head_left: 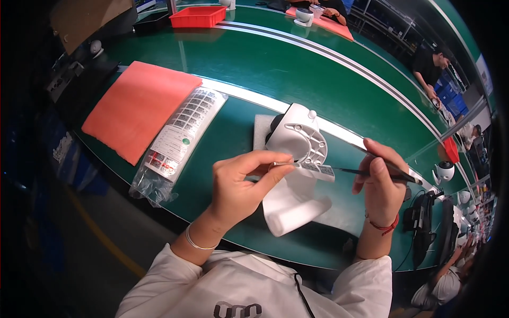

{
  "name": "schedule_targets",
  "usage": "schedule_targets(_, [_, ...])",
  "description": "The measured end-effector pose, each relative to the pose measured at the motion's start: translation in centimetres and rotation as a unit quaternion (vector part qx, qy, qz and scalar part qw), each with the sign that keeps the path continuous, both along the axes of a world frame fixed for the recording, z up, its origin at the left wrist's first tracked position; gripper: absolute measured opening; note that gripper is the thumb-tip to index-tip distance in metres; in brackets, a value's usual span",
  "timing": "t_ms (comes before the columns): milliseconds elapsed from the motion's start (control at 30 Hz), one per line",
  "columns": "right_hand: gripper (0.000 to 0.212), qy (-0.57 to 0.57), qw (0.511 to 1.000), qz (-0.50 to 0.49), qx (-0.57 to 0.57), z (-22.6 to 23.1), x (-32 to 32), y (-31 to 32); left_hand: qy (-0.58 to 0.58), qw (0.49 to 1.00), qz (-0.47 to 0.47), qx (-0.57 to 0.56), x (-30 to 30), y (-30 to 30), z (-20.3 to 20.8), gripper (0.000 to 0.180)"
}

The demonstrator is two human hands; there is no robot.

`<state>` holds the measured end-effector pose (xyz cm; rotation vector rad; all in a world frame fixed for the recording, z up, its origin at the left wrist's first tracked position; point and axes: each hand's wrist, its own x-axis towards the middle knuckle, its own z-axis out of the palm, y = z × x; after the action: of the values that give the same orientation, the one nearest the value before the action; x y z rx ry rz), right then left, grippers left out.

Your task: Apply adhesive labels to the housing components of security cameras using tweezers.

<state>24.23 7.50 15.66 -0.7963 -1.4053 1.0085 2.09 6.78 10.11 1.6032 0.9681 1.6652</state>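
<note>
My left hand (244,183) pinches the end of a small strip of printed labels (319,170) between thumb and fingertips. In my right hand (382,180) is a pair of black tweezers (395,170), held between thumb and fingers. Its tips point left and reach the strip's right end; whether they grip a label is too small to tell. Just beyond the strip lies a white security camera (299,132) with a ribbed, screw-holed underside showing. White foam (294,209) with a curled edge lies beneath my hands, and the strip hides part of the camera.
Left of my hands lie a plastic-bagged stack of label sheets (183,130) and an orange foam mat (140,106). Across the bench are a red tray (198,17) and another person's hands. A black device with cables (421,220) sits at the right.
</note>
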Motion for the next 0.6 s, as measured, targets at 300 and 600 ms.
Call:
schedule_targets(300, [0.043, 0.015, 0.992, 0.127, -0.019, -1.2, -0.8, 0.4, 0.022, 1.000, 0.008, 0.006, -0.4, 0.3, -0.3, 0.016])
schedule_targets(600, [0.039, -0.047, 0.989, 0.130, -0.049, -1.3, -2.3, -0.1, -0.017, 0.998, -0.034, -0.047, 0.0, 0.2, -0.6, 0.023])
